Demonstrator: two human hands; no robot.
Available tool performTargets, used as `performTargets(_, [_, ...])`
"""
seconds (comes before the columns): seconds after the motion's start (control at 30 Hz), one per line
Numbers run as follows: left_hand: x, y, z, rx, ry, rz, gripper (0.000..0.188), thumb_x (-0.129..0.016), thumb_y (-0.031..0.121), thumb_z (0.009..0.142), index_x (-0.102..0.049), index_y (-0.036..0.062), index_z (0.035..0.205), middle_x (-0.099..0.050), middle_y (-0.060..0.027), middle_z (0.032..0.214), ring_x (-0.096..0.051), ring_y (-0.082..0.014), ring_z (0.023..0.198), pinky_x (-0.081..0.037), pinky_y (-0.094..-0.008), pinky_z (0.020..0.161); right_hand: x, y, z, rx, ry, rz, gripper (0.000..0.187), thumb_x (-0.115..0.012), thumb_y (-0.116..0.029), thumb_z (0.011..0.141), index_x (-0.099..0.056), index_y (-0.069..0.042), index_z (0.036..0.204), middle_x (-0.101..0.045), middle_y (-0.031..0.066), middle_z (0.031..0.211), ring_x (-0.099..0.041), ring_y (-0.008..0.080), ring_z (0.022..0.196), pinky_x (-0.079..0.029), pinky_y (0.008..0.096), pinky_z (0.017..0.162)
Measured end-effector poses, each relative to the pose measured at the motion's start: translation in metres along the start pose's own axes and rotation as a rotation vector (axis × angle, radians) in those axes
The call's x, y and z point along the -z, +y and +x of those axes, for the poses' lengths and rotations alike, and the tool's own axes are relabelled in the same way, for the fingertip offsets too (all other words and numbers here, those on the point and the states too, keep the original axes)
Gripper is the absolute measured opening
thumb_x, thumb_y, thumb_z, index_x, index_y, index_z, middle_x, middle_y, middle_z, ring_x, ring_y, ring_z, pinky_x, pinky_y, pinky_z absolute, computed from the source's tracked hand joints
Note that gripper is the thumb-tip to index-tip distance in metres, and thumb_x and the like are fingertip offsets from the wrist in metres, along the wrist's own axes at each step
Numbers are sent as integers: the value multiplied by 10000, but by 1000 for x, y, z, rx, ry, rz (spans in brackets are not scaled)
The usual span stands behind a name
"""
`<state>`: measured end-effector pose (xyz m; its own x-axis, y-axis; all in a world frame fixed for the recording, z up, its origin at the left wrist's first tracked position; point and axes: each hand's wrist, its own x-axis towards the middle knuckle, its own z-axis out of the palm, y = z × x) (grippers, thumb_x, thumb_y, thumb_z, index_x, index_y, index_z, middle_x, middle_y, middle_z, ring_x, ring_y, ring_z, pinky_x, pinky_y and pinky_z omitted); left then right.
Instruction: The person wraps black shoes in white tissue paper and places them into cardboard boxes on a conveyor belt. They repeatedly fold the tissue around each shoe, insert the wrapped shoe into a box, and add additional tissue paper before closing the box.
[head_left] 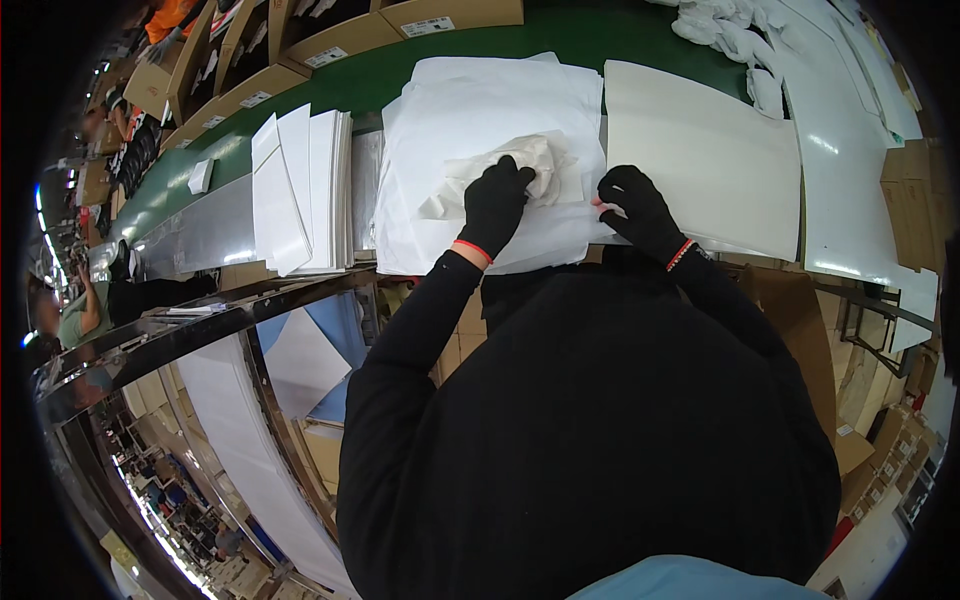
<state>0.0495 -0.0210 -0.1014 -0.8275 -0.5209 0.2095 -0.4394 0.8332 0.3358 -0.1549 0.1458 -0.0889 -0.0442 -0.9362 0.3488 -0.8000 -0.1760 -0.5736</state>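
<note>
Crumpled white paper (552,165) lies on top of the white sheets (490,100), approx. mid-sheet, on the green table (570,32). L hand (497,203), in a black glove, is bent down onto it & looks to be gripping a fold btwn thumb & fingers. R hand (640,212), same black glove, is at the right edge of the sheets, fingers curled toward thumb; a bit of pink (599,204) shows at the tips, but can't tell what it is, or if anything's pinched there.

Step in hand, judging by the pose: handling the loose paper over the flat sheets; bunching or spreading, can't tell which. Next move prob. calls for a light but sure hold w/ the L hand, b/c thin paper could tear or drag the sheets under it, plus a clean pinch by the R hand.

Cream sheet (710,160) is just beside, on the right, R hand partly over its left edge (contact unclear). Stack of white cards (325,190) is off to the left, well apart from both hands.
</note>
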Motion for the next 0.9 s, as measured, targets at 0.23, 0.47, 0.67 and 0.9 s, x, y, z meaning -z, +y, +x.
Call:
performTargets(0.23, [-44,-22,-28,-41,91,-159,461,-594,40,746,-608,99,1203,-613,-169,1139,-593,-344,1039,-480,-437,866,-35,18,-34,106,-345,-195,561,-752,-276,686,-568,-36,1158,-505,189,1271,-413,372,1240,-299,487,1066])
performTargets(0.47, [-15,3,-53,-55,21,-238,850,-714,513,732,-419,35,1370,-500,-223,1211,-500,-357,1093,-403,-433,888,-37,22,-45,-36,-219,-78,392,-805,-149,558,-630,-60,897,-544,155,1142,-479,359,1144,-419,448,933])
performTargets(0.67, [9,14,-47,28,-140,-228,932,-767,524,647,-417,22,1350,-504,-192,1115,-506,-327,1015,-406,-421,842,-31,34,-12,-73,-259,45,279,-759,-97,666,-603,-47,891,-574,97,916,-565,275,919,-446,403,811])
performTargets(0.9, [-5,19,-42,71,-207,-151,551,-711,264,734,-556,92,1234,-612,-118,953,-613,-287,849,-472,-405,717,-5,-3,31,-201,-73,263,135,-651,-85,837,-563,-37,928,-562,76,887,-588,230,858,-457,316,786])
